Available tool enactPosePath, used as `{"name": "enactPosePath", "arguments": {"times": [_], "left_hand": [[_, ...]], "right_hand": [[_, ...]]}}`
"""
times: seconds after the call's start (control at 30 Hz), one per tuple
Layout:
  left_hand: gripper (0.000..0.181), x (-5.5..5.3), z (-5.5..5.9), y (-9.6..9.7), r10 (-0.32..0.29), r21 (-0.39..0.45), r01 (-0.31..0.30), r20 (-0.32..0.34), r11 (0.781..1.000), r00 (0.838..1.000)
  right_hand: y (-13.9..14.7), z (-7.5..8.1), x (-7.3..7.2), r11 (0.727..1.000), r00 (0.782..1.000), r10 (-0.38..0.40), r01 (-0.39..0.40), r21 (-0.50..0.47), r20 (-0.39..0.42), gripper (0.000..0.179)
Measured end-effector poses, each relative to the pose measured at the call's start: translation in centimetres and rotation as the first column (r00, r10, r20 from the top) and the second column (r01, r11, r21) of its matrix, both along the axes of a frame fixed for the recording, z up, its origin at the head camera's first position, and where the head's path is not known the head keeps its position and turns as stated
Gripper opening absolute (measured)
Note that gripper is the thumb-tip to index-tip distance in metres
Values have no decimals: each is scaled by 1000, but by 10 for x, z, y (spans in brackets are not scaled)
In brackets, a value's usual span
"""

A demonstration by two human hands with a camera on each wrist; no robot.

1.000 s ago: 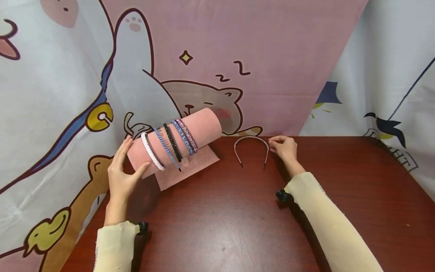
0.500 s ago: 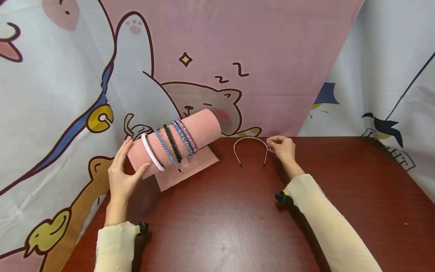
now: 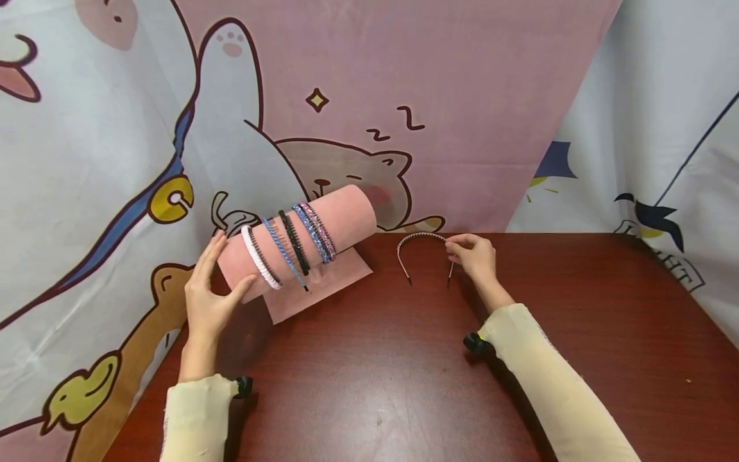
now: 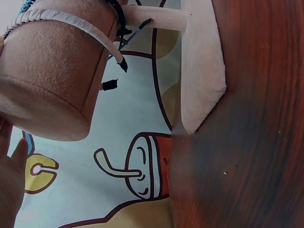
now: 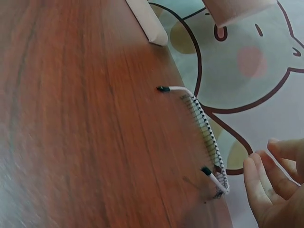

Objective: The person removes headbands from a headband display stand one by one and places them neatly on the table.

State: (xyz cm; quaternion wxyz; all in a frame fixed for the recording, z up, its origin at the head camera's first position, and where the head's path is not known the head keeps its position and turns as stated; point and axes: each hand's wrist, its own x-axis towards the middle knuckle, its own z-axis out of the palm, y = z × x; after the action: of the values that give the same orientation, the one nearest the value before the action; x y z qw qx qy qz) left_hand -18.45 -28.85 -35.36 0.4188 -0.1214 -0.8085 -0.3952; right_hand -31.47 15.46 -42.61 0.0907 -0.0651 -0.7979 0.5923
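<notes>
In the middle of the head view the right hand (image 3: 475, 256) pinches the right leg of the thin toothed headband (image 3: 420, 239) that lies on the wooden table (image 3: 404, 385) beside the pink velvet roll stand (image 3: 346, 215), while the left hand (image 3: 209, 300) rests with straight fingers against the stand's lower-left end, gripping nothing. To do it well, I think the band should be lifted by its arch and opened a little before it goes over the free upper end of the roll — the left hand holding the stand steady. No brand or label is readable — only two drawn "Z" marks (image 3: 398, 122) on the backdrop.
</notes>
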Motion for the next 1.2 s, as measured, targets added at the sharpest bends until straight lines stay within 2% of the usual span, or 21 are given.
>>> {"name": "enactPosePath", "arguments": {"times": [0.33,0.63,1.2], "left_hand": [[78,-2,1,0,-7,7,7,9,1000,1000],[77,-3,-1,-2,-17,12,17,4,1000,1000],[77,-1,0,-1,-13,17,13,24,1000,1000]], "right_hand": [[-16,-6,5,996,998,41,-44,-72,-38,22],[-31,-6,11,995,996,89,-89,-51,0,23],[-56,-14,18,990,990,133,-135,-39,-42,20]]}}
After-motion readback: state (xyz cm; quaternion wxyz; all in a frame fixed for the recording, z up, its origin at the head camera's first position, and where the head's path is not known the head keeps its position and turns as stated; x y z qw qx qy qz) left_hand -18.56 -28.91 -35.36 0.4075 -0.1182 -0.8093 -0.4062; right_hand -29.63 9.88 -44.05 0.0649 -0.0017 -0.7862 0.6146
